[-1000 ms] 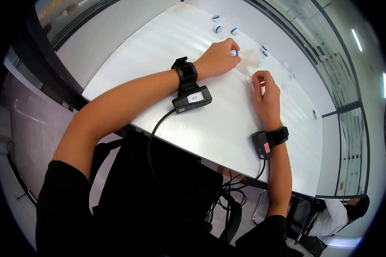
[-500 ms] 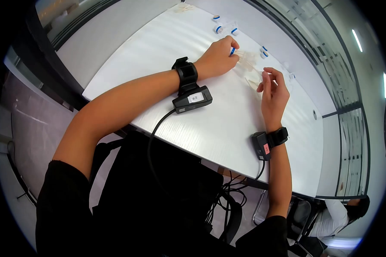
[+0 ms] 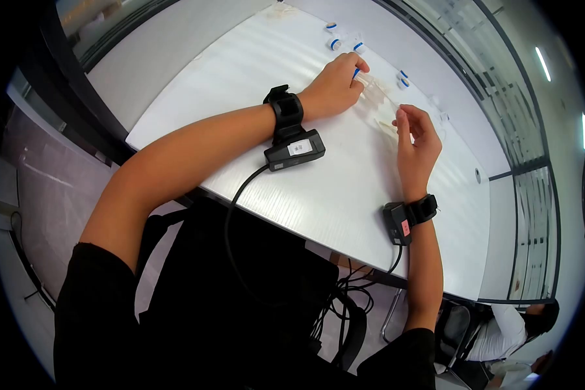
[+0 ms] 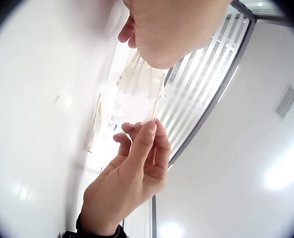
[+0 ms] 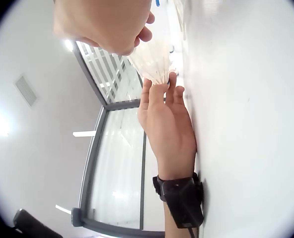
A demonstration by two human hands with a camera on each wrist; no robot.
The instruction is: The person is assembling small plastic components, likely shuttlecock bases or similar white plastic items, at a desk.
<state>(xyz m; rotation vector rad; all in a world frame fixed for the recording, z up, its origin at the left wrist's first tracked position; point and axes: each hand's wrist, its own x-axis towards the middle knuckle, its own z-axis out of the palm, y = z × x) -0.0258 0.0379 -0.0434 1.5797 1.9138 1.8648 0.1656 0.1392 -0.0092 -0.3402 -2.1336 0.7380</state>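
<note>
In the head view my left hand (image 3: 335, 88) pinches the blue-banded base of a white shuttlecock (image 3: 372, 91). Its pale, see-through skirt spreads toward my right hand (image 3: 418, 140), whose thumb and fingertips meet at a thin strand near the rim. The left wrist view shows the skirt (image 4: 137, 91) between both hands, the right thumb and forefinger pinching its edge. From the right wrist, the skirt (image 5: 153, 59) narrows down into the left fingers. A pale feather-like piece (image 3: 387, 125) shows below the shuttlecock; whether it is loose is unclear.
More blue-banded shuttlecocks (image 3: 335, 44) stand along the back of the white table (image 3: 305, 188), against a low partition. Pale bits lie at the far corner (image 3: 283, 11). A cable hangs from each wrist camera. Someone in white sits at the lower right.
My right hand has moved right and slightly away from the left hand, drawing a thin strand outward. My left hand still holds the base, now turned a little.
</note>
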